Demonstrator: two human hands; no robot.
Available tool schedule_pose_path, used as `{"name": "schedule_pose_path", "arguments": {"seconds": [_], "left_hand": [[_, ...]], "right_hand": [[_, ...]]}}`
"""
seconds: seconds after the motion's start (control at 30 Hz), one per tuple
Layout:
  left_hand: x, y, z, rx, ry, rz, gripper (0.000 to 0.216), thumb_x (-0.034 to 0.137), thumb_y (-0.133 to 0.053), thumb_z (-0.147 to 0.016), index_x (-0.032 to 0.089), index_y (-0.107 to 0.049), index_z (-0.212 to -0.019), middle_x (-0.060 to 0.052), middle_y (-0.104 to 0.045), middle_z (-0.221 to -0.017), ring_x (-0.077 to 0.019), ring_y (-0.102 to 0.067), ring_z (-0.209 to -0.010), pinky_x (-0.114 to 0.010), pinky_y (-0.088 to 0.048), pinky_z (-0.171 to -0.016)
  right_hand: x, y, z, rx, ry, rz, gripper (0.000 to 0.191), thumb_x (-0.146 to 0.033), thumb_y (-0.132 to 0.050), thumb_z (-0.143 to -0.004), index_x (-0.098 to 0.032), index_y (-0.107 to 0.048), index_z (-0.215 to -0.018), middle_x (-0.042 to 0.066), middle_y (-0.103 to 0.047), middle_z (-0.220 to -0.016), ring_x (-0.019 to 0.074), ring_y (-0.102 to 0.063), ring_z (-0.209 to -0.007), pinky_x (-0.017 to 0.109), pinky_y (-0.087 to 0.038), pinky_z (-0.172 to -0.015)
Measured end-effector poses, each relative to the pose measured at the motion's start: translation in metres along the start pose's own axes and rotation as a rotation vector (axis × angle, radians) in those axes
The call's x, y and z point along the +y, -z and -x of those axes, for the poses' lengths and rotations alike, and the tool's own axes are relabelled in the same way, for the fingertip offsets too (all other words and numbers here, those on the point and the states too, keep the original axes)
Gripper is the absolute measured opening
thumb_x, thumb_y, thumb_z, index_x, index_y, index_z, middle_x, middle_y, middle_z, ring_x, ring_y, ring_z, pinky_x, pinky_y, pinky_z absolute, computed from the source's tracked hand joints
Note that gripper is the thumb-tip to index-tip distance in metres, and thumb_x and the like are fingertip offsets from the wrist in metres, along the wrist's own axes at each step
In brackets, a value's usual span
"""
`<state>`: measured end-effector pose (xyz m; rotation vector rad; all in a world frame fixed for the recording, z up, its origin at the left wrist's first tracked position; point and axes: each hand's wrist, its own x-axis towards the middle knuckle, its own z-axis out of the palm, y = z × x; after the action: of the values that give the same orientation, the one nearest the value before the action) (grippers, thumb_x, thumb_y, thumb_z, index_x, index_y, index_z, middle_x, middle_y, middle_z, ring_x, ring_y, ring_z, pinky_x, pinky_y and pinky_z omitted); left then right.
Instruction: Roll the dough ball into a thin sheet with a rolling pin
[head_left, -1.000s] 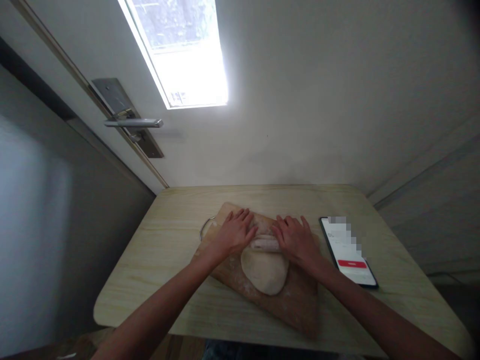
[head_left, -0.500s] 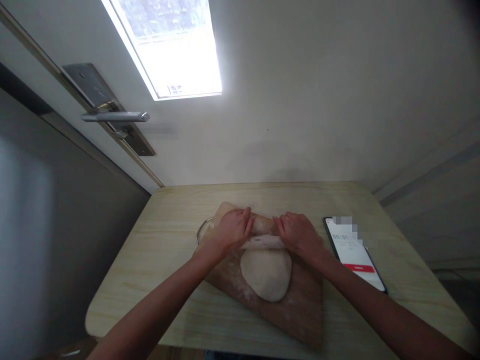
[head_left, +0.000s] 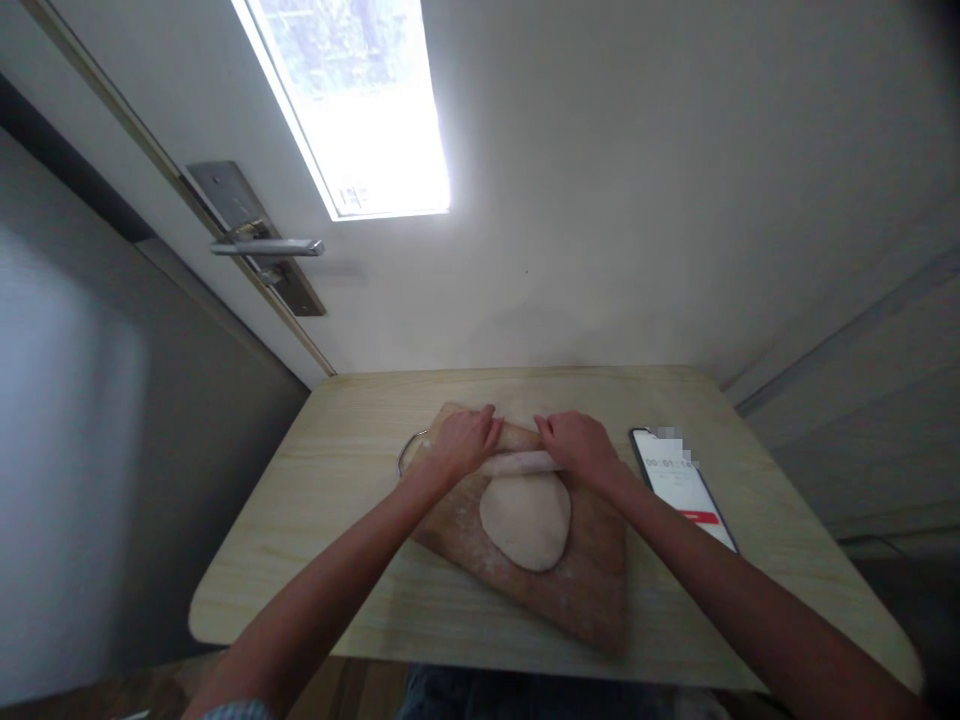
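A flattened oval of pale dough point(head_left: 525, 520) lies on a floured wooden cutting board point(head_left: 592, 585) on the light wooden table point(head_left: 330, 530). A pale rolling pin point(head_left: 517, 463) rests across the far edge of the dough. My left hand point(head_left: 461, 442) presses on the pin's left end with its fingers curled over it. My right hand point(head_left: 574, 445) covers the pin's right end the same way. Both ends of the pin are hidden under my hands.
A smartphone point(head_left: 682, 485) with a lit screen and a red button lies on the table right of the board. A metal loop handle point(head_left: 409, 450) sticks out at the board's left end. Behind the table stand a wall and a door with a lever handle point(head_left: 266, 247).
Both hands have pushed the rolling pin away from me, from over the dough to its far edge. My fingers went from lying flat to curling over the pin.
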<state>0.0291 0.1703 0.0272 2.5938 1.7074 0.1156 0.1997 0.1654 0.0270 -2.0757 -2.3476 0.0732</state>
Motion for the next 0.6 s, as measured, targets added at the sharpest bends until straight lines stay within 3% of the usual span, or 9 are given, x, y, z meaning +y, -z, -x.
{"name": "schedule_pose_path", "arguments": {"seconds": [0.17, 0.3, 0.6], "left_hand": [[0.020, -0.009, 0.044, 0.117, 0.001, 0.002, 0.038, 0.027, -0.022, -0.089, 0.012, -0.042, -0.117, -0.012, -0.057, -0.110, -0.0205, -0.052, -0.102, -0.033, -0.038, -0.085], [0.034, -0.016, 0.062, 0.182, 0.126, -0.069, 0.044, 0.031, -0.023, -0.088, 0.016, -0.029, -0.129, -0.011, -0.039, -0.131, -0.0251, -0.030, -0.122, -0.043, -0.024, -0.099], [0.011, -0.018, 0.015, 0.190, 0.157, 0.009, 0.047, 0.036, -0.019, -0.089, 0.016, -0.026, -0.130, -0.010, -0.035, -0.134, -0.0244, -0.028, -0.124, -0.044, -0.021, -0.099]], "right_hand": [[0.002, -0.007, 0.042, 0.095, 0.103, -0.022, 0.040, -0.031, -0.024, -0.087, -0.017, -0.061, -0.095, 0.009, -0.064, -0.096, 0.0200, -0.056, -0.091, 0.036, -0.033, -0.086], [0.002, -0.019, 0.056, 0.171, 0.108, -0.024, 0.042, -0.031, -0.024, -0.088, -0.018, -0.042, -0.123, 0.008, -0.046, -0.126, 0.0223, -0.037, -0.117, 0.044, -0.016, -0.098], [0.000, -0.020, 0.008, 0.037, 0.070, -0.045, 0.051, -0.038, -0.020, -0.087, -0.016, -0.026, -0.133, 0.013, -0.034, -0.134, 0.0260, -0.025, -0.124, 0.051, -0.015, -0.098]]}}
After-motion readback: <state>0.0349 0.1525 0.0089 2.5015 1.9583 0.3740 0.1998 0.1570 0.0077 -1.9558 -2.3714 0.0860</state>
